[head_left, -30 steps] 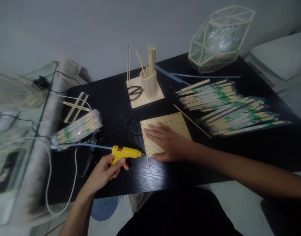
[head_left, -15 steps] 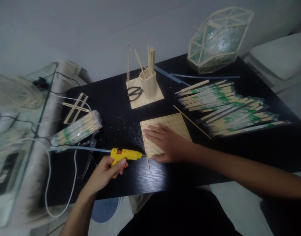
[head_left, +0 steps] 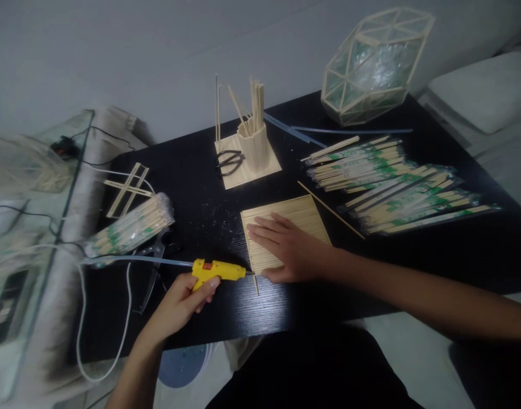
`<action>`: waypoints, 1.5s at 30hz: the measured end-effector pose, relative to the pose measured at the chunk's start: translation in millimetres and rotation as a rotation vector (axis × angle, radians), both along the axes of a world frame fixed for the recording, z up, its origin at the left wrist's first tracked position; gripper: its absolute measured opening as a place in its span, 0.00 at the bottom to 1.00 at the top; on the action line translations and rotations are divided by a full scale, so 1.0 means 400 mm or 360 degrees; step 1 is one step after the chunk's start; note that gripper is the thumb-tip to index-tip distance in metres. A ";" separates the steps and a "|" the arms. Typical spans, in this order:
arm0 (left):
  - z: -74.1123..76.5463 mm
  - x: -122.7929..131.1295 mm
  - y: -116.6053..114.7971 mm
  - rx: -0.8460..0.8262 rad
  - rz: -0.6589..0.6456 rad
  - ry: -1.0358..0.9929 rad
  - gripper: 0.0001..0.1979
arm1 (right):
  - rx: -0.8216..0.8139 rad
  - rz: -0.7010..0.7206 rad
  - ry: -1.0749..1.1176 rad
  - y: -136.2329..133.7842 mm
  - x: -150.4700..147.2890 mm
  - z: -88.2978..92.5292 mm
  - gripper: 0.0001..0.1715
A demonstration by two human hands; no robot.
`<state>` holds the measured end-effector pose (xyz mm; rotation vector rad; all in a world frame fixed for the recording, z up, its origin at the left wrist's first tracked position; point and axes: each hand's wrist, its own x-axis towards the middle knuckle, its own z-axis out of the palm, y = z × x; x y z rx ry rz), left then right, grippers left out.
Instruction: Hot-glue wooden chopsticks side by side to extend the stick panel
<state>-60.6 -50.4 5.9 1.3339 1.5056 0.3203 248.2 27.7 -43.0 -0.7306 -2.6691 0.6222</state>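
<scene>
My left hand [head_left: 187,300] is wrapped round the handle of a yellow hot glue gun [head_left: 221,270], with a long clear glue stick [head_left: 158,259] trailing from its back. The gun's nozzle meets the lower left corner of a flat square panel of thin wooden sticks [head_left: 309,218]. A short stick end [head_left: 256,286] juts out below that corner. My right hand [head_left: 286,247] lies flat on the panel, fingers spread, covering much of its middle. Beyond the panel's right edge lies a single loose stick [head_left: 331,210].
Wrapped chopsticks [head_left: 396,187] lie in a pile at right, and a wrapped bundle [head_left: 133,224] is at left near dark-handled pliers [head_left: 156,264]. Behind the panel stands a stick holder [head_left: 255,150] with scissors [head_left: 230,163] beside it. A faceted stick frame [head_left: 373,68] stands at the back right.
The view has shifted slightly. The glue gun's nozzle stays at the panel's lower left corner, and my right hand keeps its place; my left index finger looks less extended round the trigger.
</scene>
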 end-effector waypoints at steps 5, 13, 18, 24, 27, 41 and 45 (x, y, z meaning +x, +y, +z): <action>-0.005 -0.006 -0.002 -0.0001 -0.0002 0.0023 0.34 | -0.0018 -0.0003 -0.0017 -0.001 -0.001 0.004 0.51; 0.001 0.000 0.001 0.0037 0.0018 -0.0007 0.32 | 0.0001 -0.0007 0.0015 -0.001 -0.001 0.001 0.50; 0.001 -0.001 0.005 0.0074 0.0028 -0.0065 0.30 | -0.0006 -0.0013 0.0000 -0.002 -0.001 0.004 0.51; -0.002 -0.002 0.006 0.0030 -0.0055 -0.0102 0.31 | -0.0019 -0.0008 -0.0004 -0.002 -0.001 0.005 0.51; 0.000 -0.005 0.006 -0.0038 -0.0116 -0.0110 0.31 | -0.0025 -0.0008 0.0019 -0.002 -0.001 0.004 0.51; -0.013 0.010 0.017 -0.0005 0.0195 -0.0082 0.33 | -0.0017 -0.0013 -0.0018 -0.003 -0.001 0.004 0.51; -0.011 0.006 0.014 -0.0074 0.0232 -0.0148 0.35 | -0.0023 -0.0015 -0.0022 -0.003 -0.002 0.004 0.51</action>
